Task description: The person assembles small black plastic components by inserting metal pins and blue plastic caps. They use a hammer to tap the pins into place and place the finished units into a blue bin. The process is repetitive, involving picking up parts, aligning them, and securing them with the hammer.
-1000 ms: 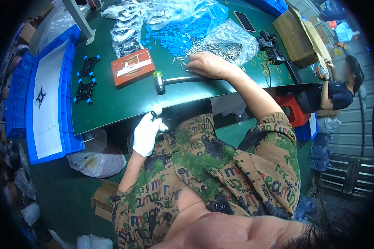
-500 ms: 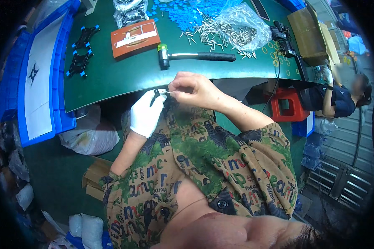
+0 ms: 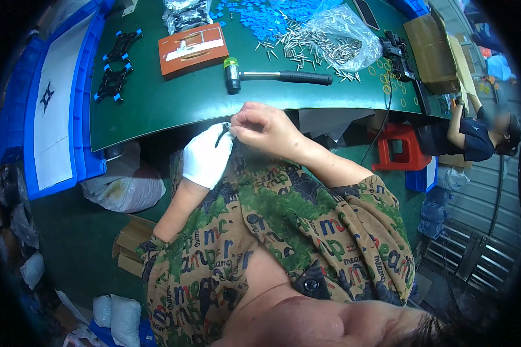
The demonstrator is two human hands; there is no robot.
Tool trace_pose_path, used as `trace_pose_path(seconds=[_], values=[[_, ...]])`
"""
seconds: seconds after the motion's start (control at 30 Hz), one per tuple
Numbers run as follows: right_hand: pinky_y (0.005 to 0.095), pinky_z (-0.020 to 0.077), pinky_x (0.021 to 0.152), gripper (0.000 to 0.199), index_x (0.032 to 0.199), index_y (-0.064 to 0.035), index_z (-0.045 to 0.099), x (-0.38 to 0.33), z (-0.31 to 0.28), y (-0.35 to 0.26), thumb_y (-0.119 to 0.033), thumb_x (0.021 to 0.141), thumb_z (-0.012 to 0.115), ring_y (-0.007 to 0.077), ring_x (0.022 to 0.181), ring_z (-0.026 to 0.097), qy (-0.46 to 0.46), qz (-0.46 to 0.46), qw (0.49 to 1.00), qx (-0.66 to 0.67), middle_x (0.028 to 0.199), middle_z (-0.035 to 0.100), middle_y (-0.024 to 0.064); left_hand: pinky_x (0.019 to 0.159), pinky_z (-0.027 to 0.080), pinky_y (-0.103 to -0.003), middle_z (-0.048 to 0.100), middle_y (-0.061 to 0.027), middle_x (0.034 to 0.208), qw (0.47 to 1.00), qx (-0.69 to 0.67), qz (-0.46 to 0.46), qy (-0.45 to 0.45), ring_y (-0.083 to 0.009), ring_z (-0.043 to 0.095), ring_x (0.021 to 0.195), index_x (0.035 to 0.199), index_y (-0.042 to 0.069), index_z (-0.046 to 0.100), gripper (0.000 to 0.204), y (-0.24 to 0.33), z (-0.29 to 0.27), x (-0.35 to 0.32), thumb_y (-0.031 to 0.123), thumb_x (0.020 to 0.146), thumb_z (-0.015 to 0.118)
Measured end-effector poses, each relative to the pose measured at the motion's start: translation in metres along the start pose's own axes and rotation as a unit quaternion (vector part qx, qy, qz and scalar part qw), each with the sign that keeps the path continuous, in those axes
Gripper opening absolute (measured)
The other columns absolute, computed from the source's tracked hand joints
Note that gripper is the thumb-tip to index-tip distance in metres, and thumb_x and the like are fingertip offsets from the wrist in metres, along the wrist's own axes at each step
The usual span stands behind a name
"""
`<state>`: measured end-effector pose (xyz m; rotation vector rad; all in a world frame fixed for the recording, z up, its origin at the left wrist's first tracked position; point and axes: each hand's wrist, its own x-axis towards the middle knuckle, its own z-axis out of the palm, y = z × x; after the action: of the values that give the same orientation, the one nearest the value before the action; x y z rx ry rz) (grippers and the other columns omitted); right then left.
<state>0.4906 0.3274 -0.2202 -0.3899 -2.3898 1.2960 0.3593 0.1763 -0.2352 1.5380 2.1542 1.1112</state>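
Just off the table's near edge, my left hand [image 3: 205, 157], in a white glove, is closed on a small black part [image 3: 222, 134] that sticks up between thumb and fingers. My bare right hand [image 3: 266, 128] meets it there, thumb and forefinger pinched against the part's end. Whatever sits in that pinch is hidden by the fingertips. Beyond both hands lies a mallet [image 3: 304, 77] with a black grip and a green-and-black head. Farther back, many metal pins [image 3: 298, 49] are strewn beside and inside a clear plastic bag [image 3: 353, 34].
A reddish-brown box [image 3: 173, 65] stands left of the mallet. Black frames with blue tips [image 3: 113, 81] lie near a blue tray [image 3: 90, 139]. Blue pieces [image 3: 255, 20], yellow rings [image 3: 386, 81], a carton [image 3: 431, 52] and a red stool [image 3: 400, 144] surround the workplace. A co-worker [image 3: 474, 136] is at right.
The thin light-coloured pin seen between my hands is now hidden, and the right fingertips have come closer to the black part. The view has shifted slightly. The co-worker's arms have moved.
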Motion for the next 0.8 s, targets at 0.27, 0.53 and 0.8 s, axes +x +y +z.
trace_pose_path(seconds=[0.27, 0.53, 0.8], values=[[0.0410, 0.0514, 0.075, 0.019, 0.111, -0.0086, 0.069, -0.002, 0.007, 0.016, -0.015, 0.093, 0.068, 0.0283, 0.086, 0.066, 0.009, -0.090, 0.995, -0.047, 0.091, 0.064, 0.0068, 0.061, 0.051, -0.032, 0.064, -0.0074, 0.075, 0.965, -0.161, -0.147, -0.146, -0.0176, 0.063, 0.063, 0.107, 0.003, 0.067, 0.023, -0.002, -0.011, -0.003, 0.022, 0.105, 0.054], [0.0408, 0.0564, 0.073, 0.032, 0.121, -0.0087, 0.065, -0.002, 0.002, 0.020, -0.012, 0.090, 0.069, 0.0291, 0.086, 0.068, -0.062, -0.217, 0.967, -0.115, 0.094, 0.064, 0.0083, 0.070, 0.050, -0.026, 0.068, -0.0039, 0.087, 0.897, -0.332, -0.180, -0.229, -0.0092, 0.061, 0.071, 0.113, 0.000, 0.071, 0.027, -0.013, -0.019, -0.013, 0.021, 0.106, 0.056], [0.0371, 0.0548, 0.063, 0.025, 0.108, -0.0059, 0.068, -0.013, 0.014, 0.027, -0.008, 0.084, 0.075, 0.0250, 0.075, 0.067, 0.004, -0.264, 0.956, -0.128, 0.086, 0.066, 0.0075, 0.068, 0.050, -0.026, 0.064, -0.0032, 0.080, 0.895, -0.306, -0.183, -0.269, -0.0102, 0.060, 0.068, 0.108, 0.001, 0.072, 0.027, -0.006, -0.021, -0.015, 0.023, 0.106, 0.055]])
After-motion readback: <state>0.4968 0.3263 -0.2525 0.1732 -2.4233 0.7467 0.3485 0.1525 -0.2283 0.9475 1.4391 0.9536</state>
